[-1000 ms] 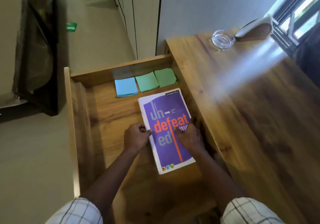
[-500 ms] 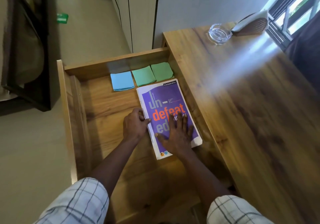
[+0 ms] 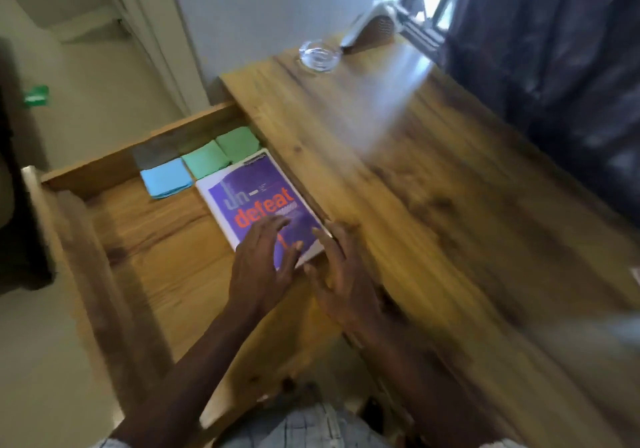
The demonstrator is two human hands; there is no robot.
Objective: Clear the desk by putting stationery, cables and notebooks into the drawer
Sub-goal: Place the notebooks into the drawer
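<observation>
A purple notebook with orange lettering lies flat in the open wooden drawer, against its right side under the desk edge. Behind it sit three sticky-note pads: a blue pad and two green pads. My left hand hovers over the notebook's near end with fingers spread. My right hand is beside it at the notebook's near right corner, fingers apart, holding nothing. The frame is motion-blurred.
The wooden desk top runs along the right. A glass ashtray and a white-and-brown object stand at its far end by the window. Dark curtain hangs on the right. A green item lies on the floor.
The notebook has slid right and back against the drawer's side. Both hands have come off it, fingers now spread. The camera view has swung and tilted.
</observation>
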